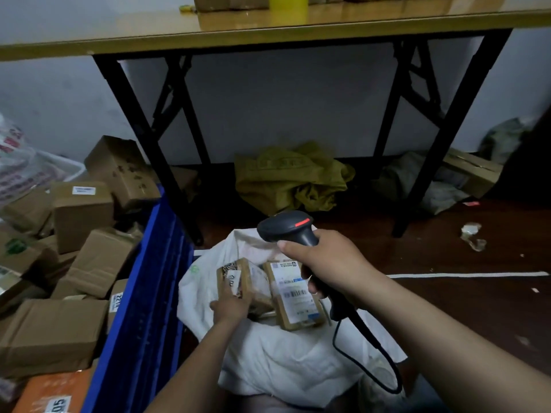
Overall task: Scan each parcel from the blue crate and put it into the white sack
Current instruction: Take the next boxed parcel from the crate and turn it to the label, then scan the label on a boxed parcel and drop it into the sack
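Observation:
The white sack (286,362) lies open on the floor in front of me. Inside its mouth sit two taped cardboard parcels side by side: a left parcel (238,275) and a right parcel (295,296) with a white barcode label facing up. My left hand (231,307) reaches into the sack and holds the near end of the left parcel. My right hand (325,263) grips a black corded barcode scanner (290,226) above the sack, head pointing left. The blue crate (143,323) stands at the left, full of several brown parcels (98,260).
A folding table (268,28) with black legs stands just beyond the sack. Under it lie a crumpled yellow-green bag (292,177) and grey bags (417,180). An orange box (50,391) sits bottom left. The scanner cable (372,362) loops over the sack. Crumpled plastic litter (474,236) lies on the dark floor at right.

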